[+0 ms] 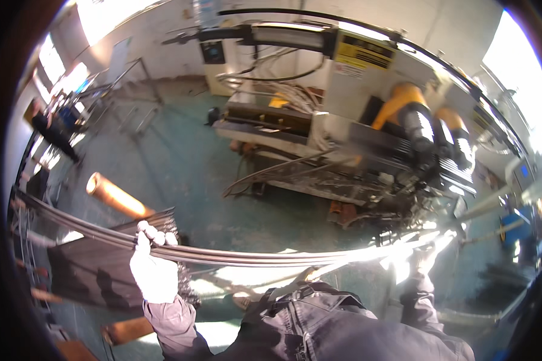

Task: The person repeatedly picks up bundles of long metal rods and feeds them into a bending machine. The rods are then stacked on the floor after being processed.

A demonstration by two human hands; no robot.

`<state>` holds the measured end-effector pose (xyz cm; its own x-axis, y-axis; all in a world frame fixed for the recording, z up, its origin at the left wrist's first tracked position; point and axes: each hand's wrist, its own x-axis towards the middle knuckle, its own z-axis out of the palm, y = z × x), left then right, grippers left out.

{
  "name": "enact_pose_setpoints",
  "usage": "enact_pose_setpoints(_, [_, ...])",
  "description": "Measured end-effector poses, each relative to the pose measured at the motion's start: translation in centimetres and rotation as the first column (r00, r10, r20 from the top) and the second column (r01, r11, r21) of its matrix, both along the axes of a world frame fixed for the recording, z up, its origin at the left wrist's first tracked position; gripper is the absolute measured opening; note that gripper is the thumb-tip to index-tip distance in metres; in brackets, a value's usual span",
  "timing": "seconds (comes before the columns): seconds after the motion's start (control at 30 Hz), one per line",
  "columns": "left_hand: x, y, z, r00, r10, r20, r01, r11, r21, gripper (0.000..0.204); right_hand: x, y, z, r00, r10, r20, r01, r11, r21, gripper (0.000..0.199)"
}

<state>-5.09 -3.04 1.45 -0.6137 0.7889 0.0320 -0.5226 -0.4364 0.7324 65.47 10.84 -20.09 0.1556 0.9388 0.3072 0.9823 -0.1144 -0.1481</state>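
A bundle of several long, thin metal bars (253, 259) runs crosswise in front of my body, from the far left to the right. My left hand (153, 265), in a white glove, is closed round the bars, with its knuckles showing on top. Farther along, my right hand (424, 259) grips the same bundle near its bright right part. Strong sunlight washes out that hand, so its single fingers hardly show. Under the bars by my left hand lies a large stack of dark bars (90, 268), its cut ends toward my legs.
A rusty-orange pipe (123, 197) juts out beyond the stack, and another pipe end (126, 331) sits nearer me. Ahead stands a large machine (355, 84) with orange-and-silver cylinders and hoses. A person (54, 132) stands at the far left near metal frames (141, 114). A blue container (513, 225) is at right.
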Motion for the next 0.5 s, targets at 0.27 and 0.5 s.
enact_pose_setpoints(0.27, [13.2,15.8,1.7,0.917,-0.397,0.016,0.396,0.916,0.071,0.021,-7.1,8.4,-0.6,-0.618,0.118,-0.777,0.095,0.993,0.075,0.032])
enact_pose_setpoints(0.5, [3.6,22.8,4.3,0.937,-0.309,-0.162,0.324,0.943,0.076,0.029,-1.2,14.0,4.6,0.191,0.163,-0.968,0.328,0.919,0.219,0.035])
